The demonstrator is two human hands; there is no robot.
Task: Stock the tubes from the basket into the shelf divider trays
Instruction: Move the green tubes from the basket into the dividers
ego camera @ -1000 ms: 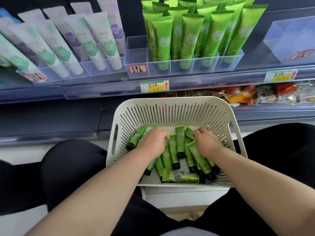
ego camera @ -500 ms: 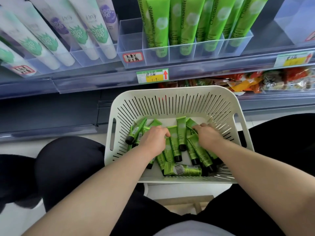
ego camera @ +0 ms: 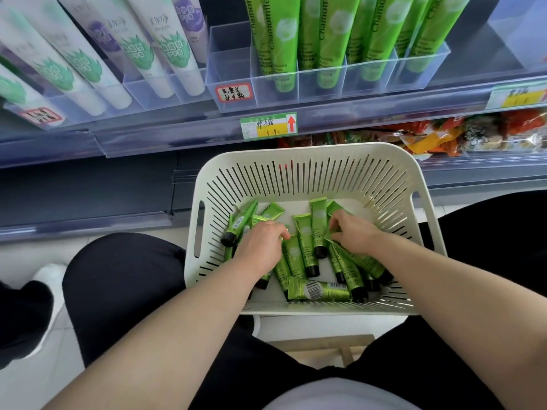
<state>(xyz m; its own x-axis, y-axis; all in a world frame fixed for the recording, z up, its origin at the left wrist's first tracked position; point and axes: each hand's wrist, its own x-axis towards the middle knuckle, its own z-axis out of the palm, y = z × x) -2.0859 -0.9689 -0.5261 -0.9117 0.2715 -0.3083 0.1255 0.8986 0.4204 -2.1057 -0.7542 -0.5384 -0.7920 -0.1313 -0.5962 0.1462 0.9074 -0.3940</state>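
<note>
White slotted basket [ego camera: 296, 179]: loose green tubes [ego camera: 306, 251] inside. My left hand [ego camera: 262, 247] and my right hand [ego camera: 353, 233] each curl round green tubes.

Glossy green tubes [ego camera: 305, 250] in matt plastic basket [ego camera: 299, 161].

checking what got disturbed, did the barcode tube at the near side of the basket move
No. The barcode tube lies crosswise against the basket's near wall, just as in both earlier pictures; only the camera shifted.
</note>
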